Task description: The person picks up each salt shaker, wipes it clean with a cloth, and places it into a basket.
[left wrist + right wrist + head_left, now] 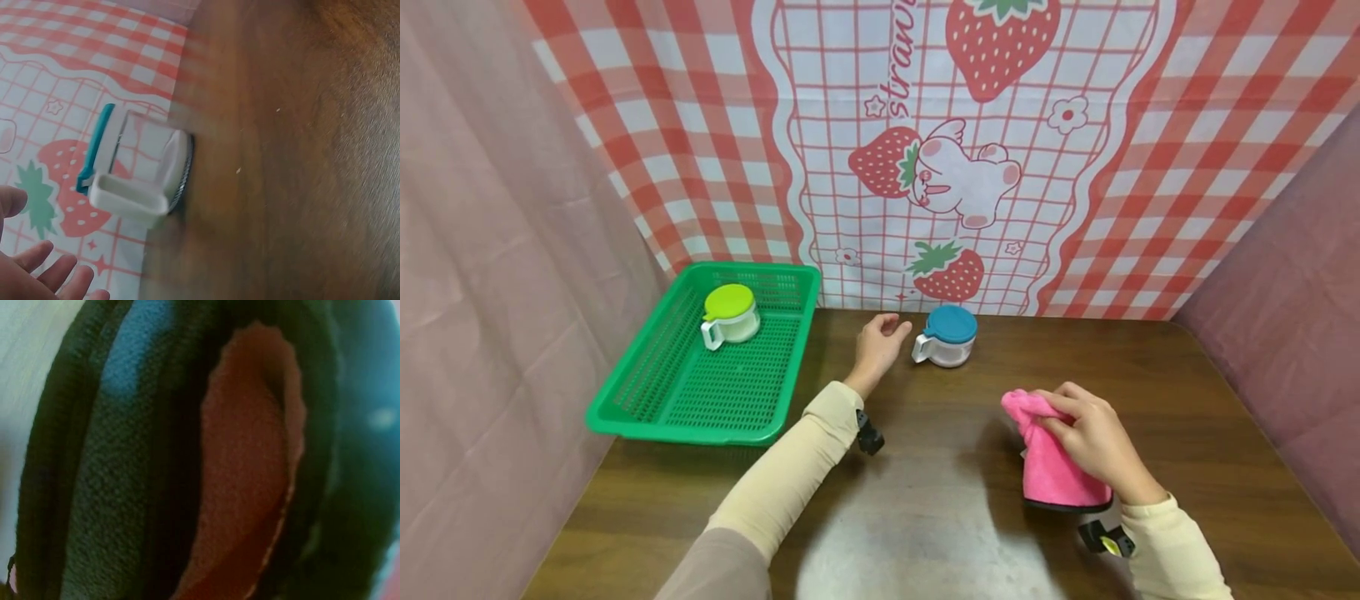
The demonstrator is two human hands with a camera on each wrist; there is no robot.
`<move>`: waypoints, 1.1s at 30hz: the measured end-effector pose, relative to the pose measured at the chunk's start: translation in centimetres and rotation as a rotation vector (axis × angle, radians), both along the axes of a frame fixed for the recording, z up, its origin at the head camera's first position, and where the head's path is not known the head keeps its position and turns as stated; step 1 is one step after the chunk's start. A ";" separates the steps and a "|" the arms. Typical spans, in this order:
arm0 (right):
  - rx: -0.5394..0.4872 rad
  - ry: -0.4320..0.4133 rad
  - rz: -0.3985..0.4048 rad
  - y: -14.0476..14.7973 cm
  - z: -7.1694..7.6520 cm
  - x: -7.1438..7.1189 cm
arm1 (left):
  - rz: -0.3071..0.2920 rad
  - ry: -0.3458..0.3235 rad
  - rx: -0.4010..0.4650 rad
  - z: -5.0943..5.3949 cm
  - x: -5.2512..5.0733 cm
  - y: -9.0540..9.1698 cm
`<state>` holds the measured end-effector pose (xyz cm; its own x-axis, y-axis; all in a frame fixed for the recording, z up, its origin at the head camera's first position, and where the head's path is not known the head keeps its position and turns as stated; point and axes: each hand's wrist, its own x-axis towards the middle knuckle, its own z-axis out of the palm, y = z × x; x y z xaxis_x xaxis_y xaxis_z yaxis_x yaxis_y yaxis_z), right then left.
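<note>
A clear jar with a blue lid and a white handle stands on the table near the back cloth. Just left of its handle is my left hand, apart from it, thumb and fingers spread with nothing between them. The left wrist view shows the same jar beyond my fingertips. My right hand pinches a folded pink cloth with dark edging, lifted over the table's right part. Dark-edged folds of that cloth fill the right wrist view, which hides my right fingers.
A green plastic basket stands at the left of the wooden table. In it sits a jar with a lime-green lid. A strawberry-print cloth hangs behind, and pink curtains flank the table.
</note>
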<state>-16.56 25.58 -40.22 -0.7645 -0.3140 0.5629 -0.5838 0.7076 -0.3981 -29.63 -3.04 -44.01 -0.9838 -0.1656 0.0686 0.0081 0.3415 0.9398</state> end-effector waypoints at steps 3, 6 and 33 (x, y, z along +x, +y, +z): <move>0.002 -0.001 -0.008 0.0 -0.1 0.0 | -0.013 -0.012 0.023 -0.7 -0.1 0.5; 0.004 -0.005 -0.011 0.1 -0.1 0.0 | -0.015 -0.029 0.042 -1.5 -0.1 1.0; -0.008 -0.010 -0.005 0.4 -0.8 0.0 | 0.027 -0.019 0.074 -3.5 0.2 3.5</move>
